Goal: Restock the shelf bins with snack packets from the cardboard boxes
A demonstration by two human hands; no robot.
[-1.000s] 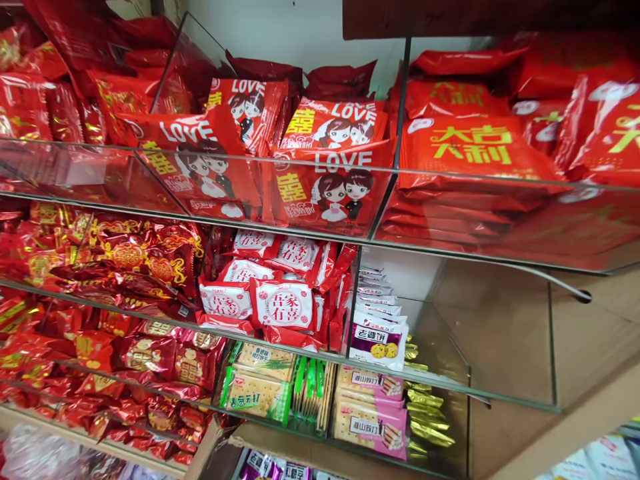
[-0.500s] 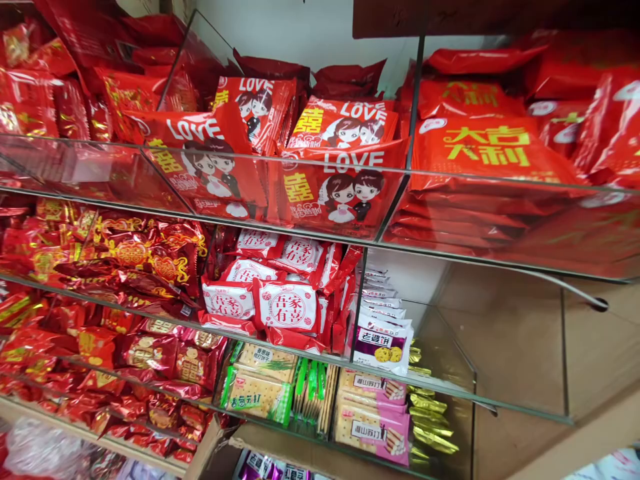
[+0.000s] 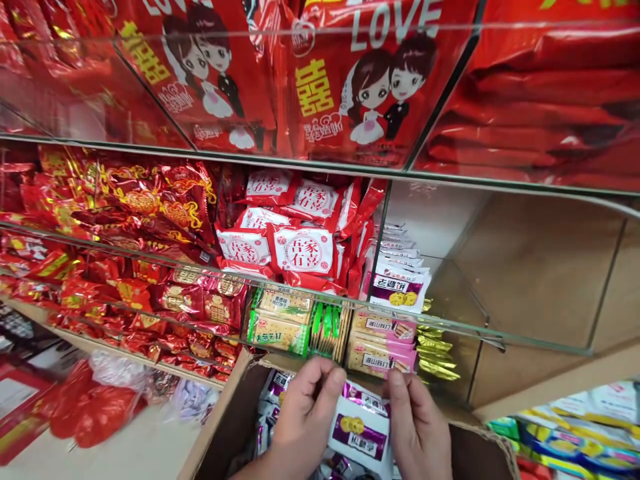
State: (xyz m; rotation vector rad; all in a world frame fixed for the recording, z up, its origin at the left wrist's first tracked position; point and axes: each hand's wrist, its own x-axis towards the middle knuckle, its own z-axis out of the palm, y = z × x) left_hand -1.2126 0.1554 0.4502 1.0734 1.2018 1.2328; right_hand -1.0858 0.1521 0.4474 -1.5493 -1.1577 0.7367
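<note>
Between my two hands is a white and purple cookie packet [image 3: 361, 427], tilted above an open cardboard box [image 3: 216, 427]. My left hand [image 3: 307, 417] grips the packet's left edge with thumb and fingers closed. On its right edge, my right hand [image 3: 417, 423] pinches it the same way. Inside the box lie more purple and white packets [image 3: 267, 393], partly covered by my left hand and forearm. Ahead on the shelf, a row of similar white and purple packets [image 3: 400, 287] stands upright behind the clear front panel.
Clear-fronted shelves hold red LOVE packets [image 3: 370, 93], red and white packets [image 3: 304, 250], green cracker packs [image 3: 277, 327], pink cracker packs [image 3: 383, 353] and red-gold sweets [image 3: 145, 193]. A red plastic bag [image 3: 103, 407] lies at lower left. Blue and yellow packs [image 3: 580, 440] sit at lower right.
My view has moved closer and tipped down, so the shelves' upper row is cut off and more of the box shows. Both hands have come into view, holding a packet.
</note>
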